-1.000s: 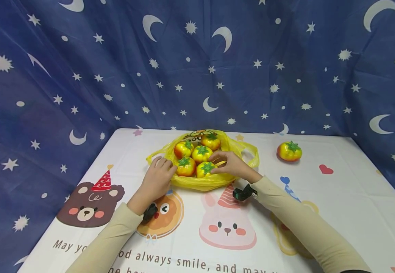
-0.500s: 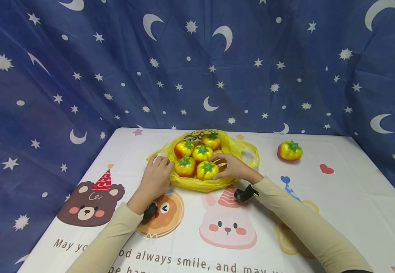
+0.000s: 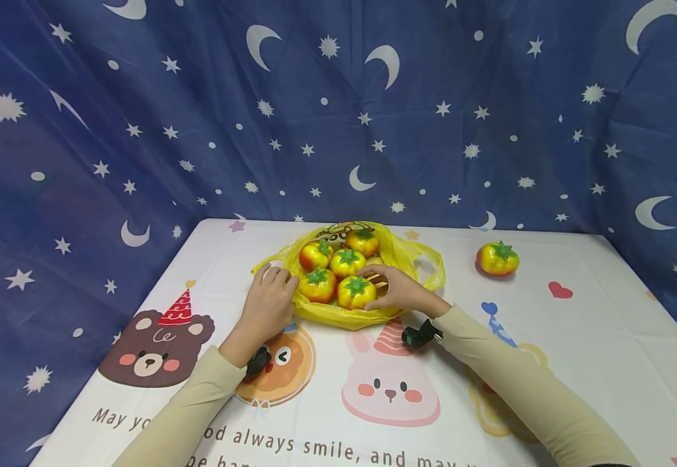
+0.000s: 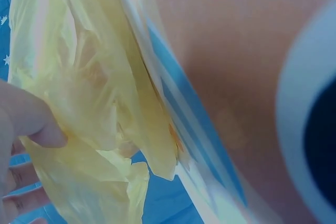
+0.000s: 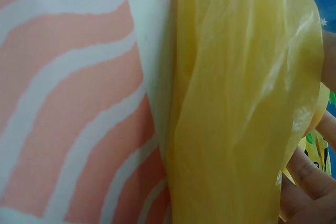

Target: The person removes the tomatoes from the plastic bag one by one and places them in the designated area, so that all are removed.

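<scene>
A yellow plastic bag (image 3: 338,315) lies spread open on the table, with several yellow-red toy tomatoes (image 3: 317,285) with green leaf tops inside. My left hand (image 3: 267,299) is at the bag's left edge; in the left wrist view its thumb (image 4: 48,129) presses the thin plastic against the fingers behind. Inside the bag's right side, my right hand (image 3: 404,288) curls its thumb and fingers around the right side of the front-right toy tomato (image 3: 356,293). In the right wrist view, the bag's wall (image 5: 236,108) hides most of that tomato, and the fingers (image 5: 310,174) show beyond it.
One more toy tomato (image 3: 497,259) sits alone at the back right of the table. A printed white tablecloth (image 3: 607,337) covers the table. Behind it hangs a blue cloth (image 3: 338,162) with moons and stars. The bag's handle loop (image 3: 433,266) sticks out to the right.
The front-right toy tomato has shifted slightly toward me, and my right fingers have moved a little with it. My left hand has slid slightly left at the bag's edge.
</scene>
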Motion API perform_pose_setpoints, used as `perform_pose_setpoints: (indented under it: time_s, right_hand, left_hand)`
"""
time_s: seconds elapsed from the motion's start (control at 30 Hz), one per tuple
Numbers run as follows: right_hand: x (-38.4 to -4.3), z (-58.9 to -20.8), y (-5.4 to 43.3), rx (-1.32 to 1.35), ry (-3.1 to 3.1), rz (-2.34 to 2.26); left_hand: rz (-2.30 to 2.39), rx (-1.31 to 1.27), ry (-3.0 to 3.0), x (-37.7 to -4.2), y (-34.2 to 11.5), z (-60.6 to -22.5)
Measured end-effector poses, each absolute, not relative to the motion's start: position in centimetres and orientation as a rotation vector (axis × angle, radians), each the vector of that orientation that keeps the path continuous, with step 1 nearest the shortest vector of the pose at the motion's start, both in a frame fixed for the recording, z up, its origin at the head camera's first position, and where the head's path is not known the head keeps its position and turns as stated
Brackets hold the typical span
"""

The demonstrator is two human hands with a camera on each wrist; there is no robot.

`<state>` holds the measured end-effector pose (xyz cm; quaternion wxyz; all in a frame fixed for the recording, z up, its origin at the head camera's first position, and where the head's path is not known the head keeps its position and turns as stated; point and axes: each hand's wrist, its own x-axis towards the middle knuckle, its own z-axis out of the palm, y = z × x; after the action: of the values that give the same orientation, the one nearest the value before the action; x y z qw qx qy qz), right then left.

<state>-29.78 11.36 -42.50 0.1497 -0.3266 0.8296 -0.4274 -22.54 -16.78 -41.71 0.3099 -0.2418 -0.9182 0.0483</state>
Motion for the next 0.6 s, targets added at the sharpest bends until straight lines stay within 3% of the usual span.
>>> perform_pose_setpoints:
  time_s: [0.6]
  right_hand:
    - [-30.0,-42.0,12.6,-0.891,2.354,-1.192]
  left_hand:
    - [0.096,-0.661,-2.378,-22.7,-16.7,-42.1]
